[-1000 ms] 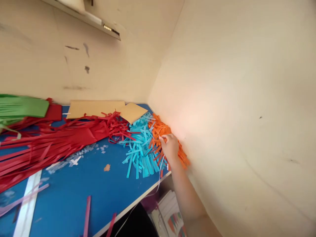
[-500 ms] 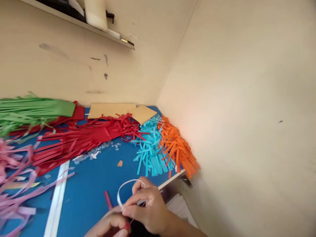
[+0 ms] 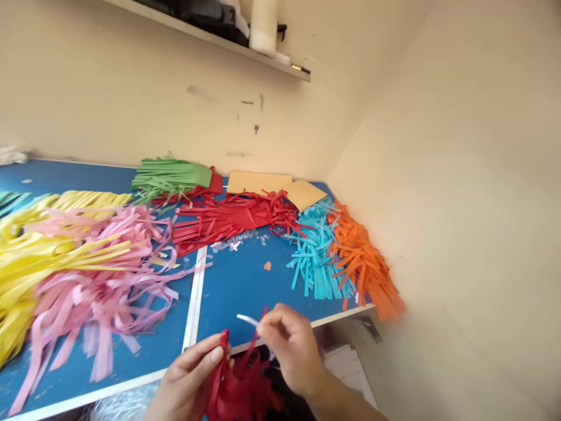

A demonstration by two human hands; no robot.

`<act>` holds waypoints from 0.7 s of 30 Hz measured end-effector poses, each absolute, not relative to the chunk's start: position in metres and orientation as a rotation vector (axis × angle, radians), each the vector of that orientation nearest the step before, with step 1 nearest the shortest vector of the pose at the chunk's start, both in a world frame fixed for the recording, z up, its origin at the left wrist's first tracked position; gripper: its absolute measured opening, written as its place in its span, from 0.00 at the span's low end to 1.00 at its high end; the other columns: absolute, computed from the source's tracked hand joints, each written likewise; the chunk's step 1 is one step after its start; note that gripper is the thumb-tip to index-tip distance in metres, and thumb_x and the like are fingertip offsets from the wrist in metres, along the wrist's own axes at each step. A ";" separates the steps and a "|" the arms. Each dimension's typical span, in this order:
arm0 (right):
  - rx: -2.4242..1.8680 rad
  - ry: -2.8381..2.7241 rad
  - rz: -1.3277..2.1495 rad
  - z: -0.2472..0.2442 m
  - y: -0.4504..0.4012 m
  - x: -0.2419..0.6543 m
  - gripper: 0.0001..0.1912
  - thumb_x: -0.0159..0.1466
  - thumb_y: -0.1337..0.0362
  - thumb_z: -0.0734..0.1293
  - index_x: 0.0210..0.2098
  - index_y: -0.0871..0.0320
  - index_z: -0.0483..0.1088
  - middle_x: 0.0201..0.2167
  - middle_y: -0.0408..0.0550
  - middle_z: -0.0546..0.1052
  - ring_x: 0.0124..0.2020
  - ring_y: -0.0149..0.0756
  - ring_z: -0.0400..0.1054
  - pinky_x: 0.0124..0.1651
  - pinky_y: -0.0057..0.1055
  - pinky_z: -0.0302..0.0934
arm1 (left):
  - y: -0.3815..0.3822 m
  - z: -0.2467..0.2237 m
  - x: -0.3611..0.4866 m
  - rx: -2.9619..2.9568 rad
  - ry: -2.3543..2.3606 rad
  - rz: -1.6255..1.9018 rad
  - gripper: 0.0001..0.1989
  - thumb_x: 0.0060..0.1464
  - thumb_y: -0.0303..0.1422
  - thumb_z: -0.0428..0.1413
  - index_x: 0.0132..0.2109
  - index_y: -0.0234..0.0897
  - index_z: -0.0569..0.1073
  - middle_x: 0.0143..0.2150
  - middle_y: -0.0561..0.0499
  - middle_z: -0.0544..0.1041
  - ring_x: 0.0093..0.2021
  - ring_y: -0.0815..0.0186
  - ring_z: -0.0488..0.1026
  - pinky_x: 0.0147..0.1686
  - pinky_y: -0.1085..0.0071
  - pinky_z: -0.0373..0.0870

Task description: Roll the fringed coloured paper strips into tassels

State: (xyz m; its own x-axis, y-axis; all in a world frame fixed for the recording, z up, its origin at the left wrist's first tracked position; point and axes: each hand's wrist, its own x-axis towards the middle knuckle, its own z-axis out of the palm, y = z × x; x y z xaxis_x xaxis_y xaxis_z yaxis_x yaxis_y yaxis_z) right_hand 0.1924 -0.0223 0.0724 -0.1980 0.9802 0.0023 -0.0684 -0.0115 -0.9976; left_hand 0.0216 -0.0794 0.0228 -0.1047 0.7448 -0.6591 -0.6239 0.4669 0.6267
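Right hand has moved away from the left hand, pinching white string between fingertips. By the front edge of the desk, the left hand's grip is closed on red paper strips.

At the bottom centre I count my two hands, one left hand and one right hand, one white strip and one red fringed bunch. Right of centre lie two tan sheets, one turquoise heap and one orange heap. At the top: one shelf, one white cylinder. The pink strips at left I cannot count.
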 end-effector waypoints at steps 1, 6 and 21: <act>-1.078 -1.420 1.317 0.071 -0.027 0.190 0.10 0.60 0.61 0.71 0.25 0.57 0.74 0.21 0.40 0.68 0.24 0.27 0.59 0.29 0.24 0.54 | -0.078 0.026 0.020 0.024 1.175 1.139 0.24 0.25 0.36 0.75 0.36 0.38 0.82 0.32 0.47 0.83 0.31 0.61 0.79 0.31 0.71 0.76; -1.115 -1.551 1.241 0.065 -0.035 0.180 0.08 0.60 0.64 0.70 0.25 0.55 0.78 0.20 0.41 0.72 0.24 0.29 0.61 0.28 0.26 0.55 | -0.075 0.044 0.031 -0.089 1.026 1.185 0.22 0.28 0.32 0.75 0.35 0.38 0.80 0.26 0.52 0.80 0.24 0.66 0.77 0.27 0.75 0.75; -1.159 -1.902 1.136 0.067 -0.037 0.187 0.14 0.65 0.60 0.65 0.49 0.55 0.75 0.42 0.50 0.79 0.42 0.39 0.73 0.46 0.31 0.64 | -0.083 0.044 0.042 0.780 1.493 1.334 0.13 0.42 0.43 0.68 0.31 0.41 0.76 0.29 0.50 0.80 0.32 0.61 0.78 0.35 0.71 0.74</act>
